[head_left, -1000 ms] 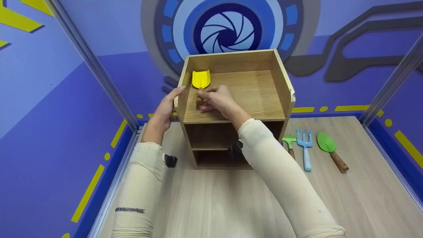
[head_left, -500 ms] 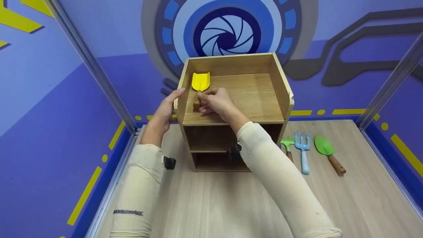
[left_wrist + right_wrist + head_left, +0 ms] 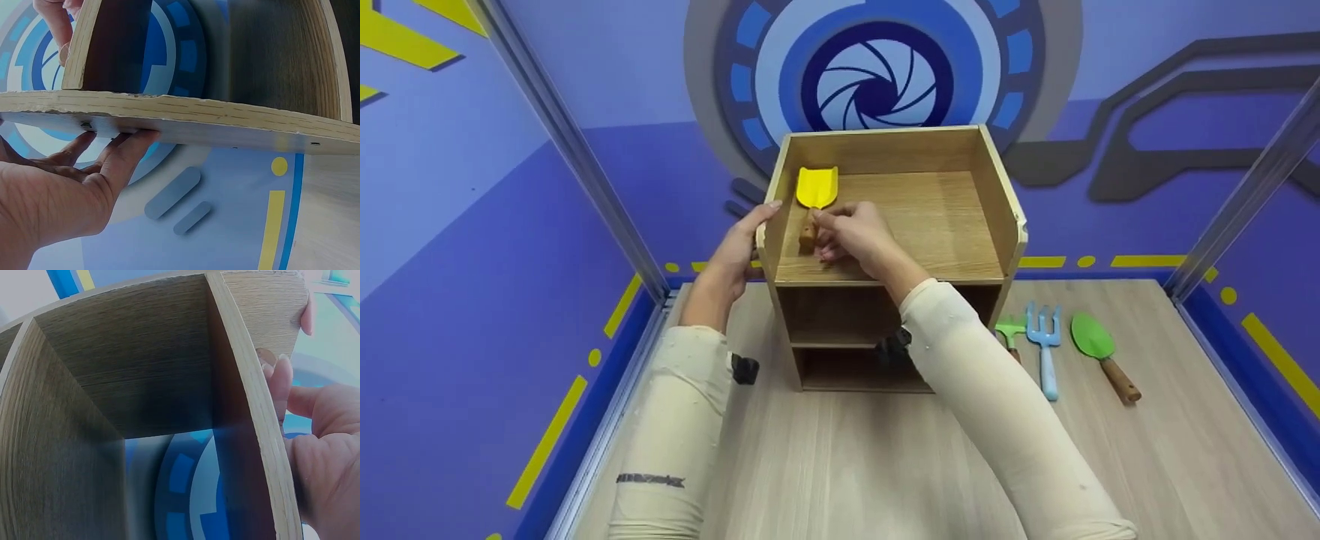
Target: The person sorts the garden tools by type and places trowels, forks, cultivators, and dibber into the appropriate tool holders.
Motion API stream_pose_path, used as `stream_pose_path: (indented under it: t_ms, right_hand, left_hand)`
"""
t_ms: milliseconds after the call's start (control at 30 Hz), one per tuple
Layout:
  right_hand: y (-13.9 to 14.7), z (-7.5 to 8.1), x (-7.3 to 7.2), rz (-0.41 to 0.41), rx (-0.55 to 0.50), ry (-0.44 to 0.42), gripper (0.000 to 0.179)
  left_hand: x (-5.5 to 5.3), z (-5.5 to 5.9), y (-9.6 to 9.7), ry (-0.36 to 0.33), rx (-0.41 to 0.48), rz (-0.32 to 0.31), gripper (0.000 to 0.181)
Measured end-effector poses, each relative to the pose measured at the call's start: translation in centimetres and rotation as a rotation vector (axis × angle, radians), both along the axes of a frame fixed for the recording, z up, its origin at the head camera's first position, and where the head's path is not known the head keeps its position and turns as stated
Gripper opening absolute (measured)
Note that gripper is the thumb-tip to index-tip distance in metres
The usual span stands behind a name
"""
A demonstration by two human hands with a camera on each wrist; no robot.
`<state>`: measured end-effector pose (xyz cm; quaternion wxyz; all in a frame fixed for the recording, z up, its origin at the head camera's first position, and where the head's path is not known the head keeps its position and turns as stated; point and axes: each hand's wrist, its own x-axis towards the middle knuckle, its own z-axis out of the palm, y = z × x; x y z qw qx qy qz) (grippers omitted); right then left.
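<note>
Shovel [image 3: 817, 187] at nine o'clock on the wooden cabinet [image 3: 885, 153] now shows more handle [image 3: 808, 237], seemingly nearly settled. Our right hand [image 3: 861, 234] pinches it; our left hand [image 3: 735, 246] grips the cabinet.

Two sleeved arms [image 3: 986, 382] stretched forward, left hand [image 3: 735, 250] thumb topmost, right hand [image 3: 856, 234] angled toward it, thumb and fingertips pinching.

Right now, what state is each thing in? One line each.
Shelf: upright, open-fronted
Shovel: on shelf's top board, scoop toward back
Right hand: pinches shovel's handle
Left hand: grips shelf's side
Rake: lying, partly hidden by right sleeve
Fork: lying, tines away from person
Trowel: lying, blade away from person
</note>
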<state>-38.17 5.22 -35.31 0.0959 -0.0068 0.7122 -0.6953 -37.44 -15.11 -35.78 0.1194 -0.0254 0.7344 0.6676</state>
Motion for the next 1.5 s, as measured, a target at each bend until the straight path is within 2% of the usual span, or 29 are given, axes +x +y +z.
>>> stream_pose_path:
  t_ms: [167,367,533,667,833,1133,1300,1500]
  right_hand:
    - [0.2,-0.1,0.0,0.005,-0.064,0.002,0.029]
    - [0.7,-0.1,0.0,0.049,-0.163,-0.023,0.024]
    - [1.6,-0.1,0.7,0.101,-0.187,-0.006,0.035]
    - [2.4,-0.1,1.6,0.125,-0.186,0.018,0.045]
    - [3.5,-0.1,3.1,0.164,-0.162,0.046,0.048]
    - [6.1,-0.5,6.0,0.293,-0.085,0.117,0.052]
    - [7.4,-1.0,7.6,0.348,-0.029,0.138,0.051]
    - [9.6,-2.5,9.3,0.359,0.006,0.141,0.049]
  left_hand:
    - [-0.1,0.0,0.0,-0.001,-0.002,-0.007,0.081]
    - [0.0,0.0,-0.1,0.002,0.005,-0.008,0.08]
    - [0.0,-0.1,-0.1,0.017,0.01,-0.022,0.076]
    - [-0.1,-0.2,-0.1,0.024,0.012,-0.03,0.073]
    - [0.0,-0.1,-0.2,0.017,0.021,-0.025,0.073]
    - [0.1,0.1,-0.2,0.012,0.019,-0.023,0.077]
    - [0.1,0.0,-0.4,0.0,0.012,-0.013,0.08]
    - [0.1,0.0,-0.2,0.006,0.024,-0.023,0.079]
